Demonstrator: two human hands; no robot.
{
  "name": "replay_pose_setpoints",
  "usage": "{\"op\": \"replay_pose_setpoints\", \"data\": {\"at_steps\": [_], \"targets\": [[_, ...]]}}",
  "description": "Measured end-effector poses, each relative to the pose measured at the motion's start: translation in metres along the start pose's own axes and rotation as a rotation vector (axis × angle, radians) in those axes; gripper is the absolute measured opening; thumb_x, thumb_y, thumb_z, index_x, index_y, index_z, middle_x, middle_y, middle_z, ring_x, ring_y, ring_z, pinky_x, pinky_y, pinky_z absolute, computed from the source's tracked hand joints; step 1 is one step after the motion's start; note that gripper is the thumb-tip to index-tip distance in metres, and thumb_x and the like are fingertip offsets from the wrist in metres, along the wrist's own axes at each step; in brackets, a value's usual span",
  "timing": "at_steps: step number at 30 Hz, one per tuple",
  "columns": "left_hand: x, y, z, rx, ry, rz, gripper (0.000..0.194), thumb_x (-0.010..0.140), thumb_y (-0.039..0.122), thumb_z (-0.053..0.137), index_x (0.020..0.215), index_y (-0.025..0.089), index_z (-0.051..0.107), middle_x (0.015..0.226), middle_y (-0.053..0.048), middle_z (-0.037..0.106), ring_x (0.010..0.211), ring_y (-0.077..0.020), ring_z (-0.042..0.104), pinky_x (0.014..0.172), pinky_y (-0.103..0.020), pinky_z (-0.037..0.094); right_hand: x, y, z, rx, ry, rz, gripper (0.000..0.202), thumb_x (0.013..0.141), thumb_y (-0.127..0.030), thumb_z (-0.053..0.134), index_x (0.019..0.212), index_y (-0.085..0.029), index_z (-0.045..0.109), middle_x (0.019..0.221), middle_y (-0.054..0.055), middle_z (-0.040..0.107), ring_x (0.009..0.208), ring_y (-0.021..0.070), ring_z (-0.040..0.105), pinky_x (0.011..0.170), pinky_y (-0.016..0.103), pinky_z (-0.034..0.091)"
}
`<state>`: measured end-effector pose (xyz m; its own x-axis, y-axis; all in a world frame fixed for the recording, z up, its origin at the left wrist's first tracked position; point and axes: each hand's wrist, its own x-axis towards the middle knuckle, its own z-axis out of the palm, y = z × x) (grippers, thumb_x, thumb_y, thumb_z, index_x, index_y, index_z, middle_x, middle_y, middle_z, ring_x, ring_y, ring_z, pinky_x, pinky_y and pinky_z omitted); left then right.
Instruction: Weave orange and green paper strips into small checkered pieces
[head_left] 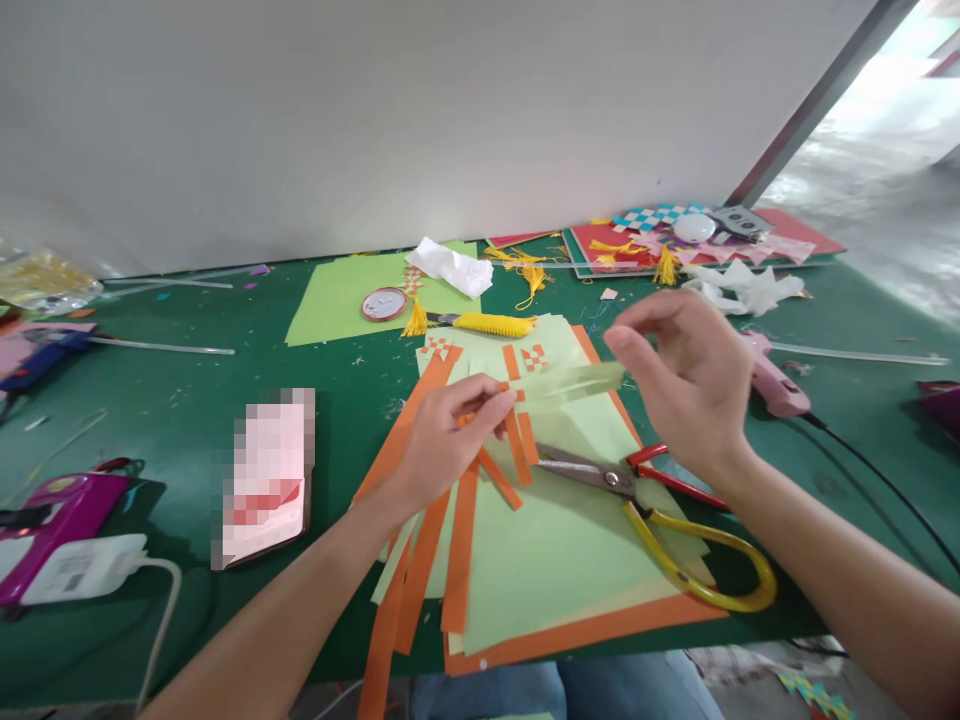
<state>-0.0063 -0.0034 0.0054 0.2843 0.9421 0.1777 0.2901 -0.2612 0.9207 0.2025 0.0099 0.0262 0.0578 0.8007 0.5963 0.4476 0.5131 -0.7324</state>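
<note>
My left hand (469, 425) pinches a small weave of orange and light green paper strips above the stacked paper. Several orange paper strips (519, 445) hang from the weave, and a pale green paper strip (574, 385), partly blurred, sticks out to the right. My right hand (679, 380) hovers just past that strip's free end, thumb and forefinger tips close together. Whether anything thin is between them cannot be made out. Beneath my hands, scissors (611, 480) with one red and one yellow handle lie open on light green sheets (540, 580).
Long orange strips (427, 560) overhang the front edge. Behind lie a yellow cutter knife (495, 324), a round tin (384, 304) and crumpled white paper (454, 268). A phone (270, 480) and purple power strip (71, 530) are left; a corded pink glue gun (776, 380) is right.
</note>
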Motion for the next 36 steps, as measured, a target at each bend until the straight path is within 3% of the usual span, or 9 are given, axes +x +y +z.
{"op": "replay_pose_setpoints", "data": {"at_steps": [2, 6, 9, 14, 31, 36], "targets": [[0.001, -0.001, -0.001, -0.063, 0.082, -0.016, 0.027, 0.091, 0.031, 0.054, 0.068, 0.017, 0.055, 0.062, 0.003, 0.054, 0.060, -0.0095, 0.055, 0.061, -0.022, 0.044, -0.003, 0.000, -0.002, -0.075, -0.012, -0.081, 0.018, 0.087, -0.033, 0.059, 0.072, -0.024, 0.060, 0.072, 0.005, 0.059, 0.069, 0.0195, 0.055, 0.065, 0.035, 0.044], [0.004, -0.001, -0.002, -0.124, 0.159, -0.029, 0.027, 0.091, 0.032, 0.054, 0.068, 0.017, 0.055, 0.061, 0.003, 0.056, 0.060, -0.0103, 0.057, 0.062, -0.023, 0.046, -0.014, 0.001, 0.008, -0.155, -0.439, -0.187, 0.029, 0.088, -0.037, 0.058, 0.065, -0.020, 0.063, 0.060, 0.002, 0.058, 0.055, 0.0137, 0.048, 0.057, 0.029, 0.038], [0.004, -0.001, -0.001, -0.110, 0.174, -0.042, 0.027, 0.090, 0.033, 0.055, 0.068, 0.017, 0.057, 0.062, 0.002, 0.058, 0.061, -0.0108, 0.057, 0.062, -0.023, 0.046, -0.020, 0.003, 0.020, -0.168, -0.621, -0.078, 0.030, 0.090, -0.040, 0.054, 0.074, -0.018, 0.067, 0.068, 0.002, 0.064, 0.056, 0.0107, 0.048, 0.057, 0.025, 0.036], [0.003, -0.002, 0.000, -0.158, 0.164, -0.050, 0.027, 0.089, 0.034, 0.056, 0.068, 0.017, 0.059, 0.063, 0.002, 0.059, 0.061, -0.0108, 0.057, 0.063, -0.023, 0.045, -0.018, 0.005, 0.024, -0.045, -0.680, 0.046, 0.030, 0.092, -0.031, 0.052, 0.068, -0.016, 0.063, 0.063, -0.001, 0.059, 0.054, 0.0084, 0.041, 0.054, 0.021, 0.034], [0.003, -0.005, 0.000, -0.200, 0.194, -0.088, 0.026, 0.087, 0.037, 0.059, 0.070, 0.018, 0.062, 0.061, 0.002, 0.061, 0.060, -0.0106, 0.055, 0.060, -0.023, 0.042, -0.014, 0.017, 0.017, -0.052, -0.920, 0.042, 0.032, 0.090, -0.034, 0.053, 0.065, -0.017, 0.062, 0.059, -0.002, 0.054, 0.056, 0.0095, 0.040, 0.053, 0.023, 0.033], [0.003, -0.003, 0.000, -0.189, 0.170, -0.076, 0.027, 0.088, 0.037, 0.059, 0.068, 0.017, 0.062, 0.061, 0.002, 0.060, 0.060, -0.0101, 0.055, 0.059, -0.022, 0.042, -0.012, 0.010, 0.019, 0.020, -0.846, 0.224, 0.028, 0.087, -0.039, 0.056, 0.072, -0.018, 0.066, 0.061, -0.001, 0.056, 0.054, 0.0094, 0.040, 0.052, 0.024, 0.032]]}}
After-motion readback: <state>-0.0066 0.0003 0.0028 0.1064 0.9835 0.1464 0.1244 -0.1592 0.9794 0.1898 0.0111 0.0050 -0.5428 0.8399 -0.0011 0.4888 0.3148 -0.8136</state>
